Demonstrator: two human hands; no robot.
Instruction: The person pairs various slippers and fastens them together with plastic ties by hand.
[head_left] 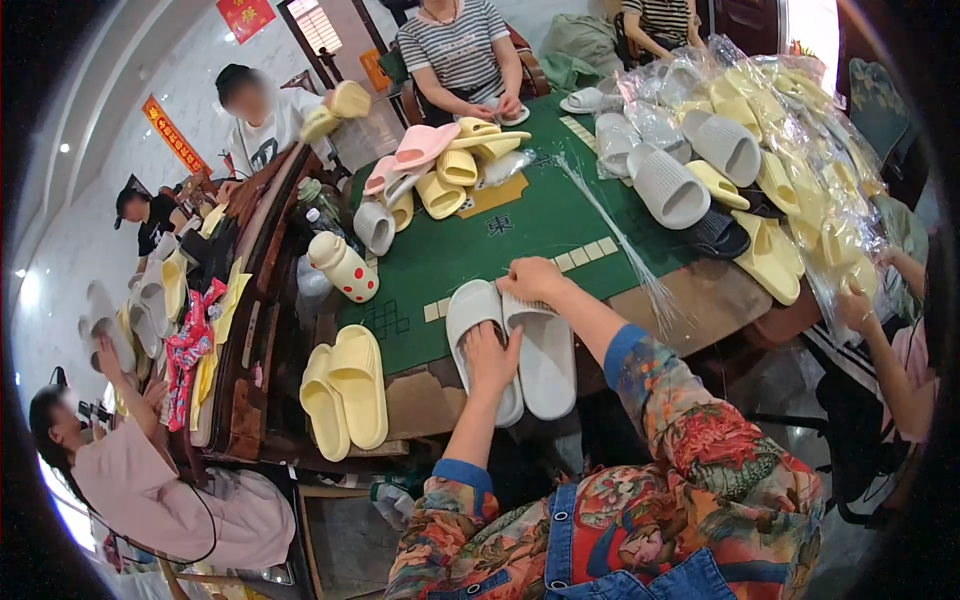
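A pair of light grey slippers lies side by side at the table's near edge, toes pointing away from me. My left hand (491, 358) reaches into the left grey slipper (472, 304), its fingertips hidden under the strap and its thumb toward the other slipper. At the toe of the right grey slipper (547, 362), my right hand (536, 281) is closed with curled fingers; whether a thin tie is also between them is too small to tell. A pair of pale yellow slippers (345, 390) sits just left of these.
The green mat (440, 275) carries a dotted white bottle (343, 267), a bundle of thin clear ties (625, 250), a pile of yellow and pink slippers (445, 190), and grey slippers (668, 187) beside bagged ones (835, 190). Several people work around the table and at a side bench.
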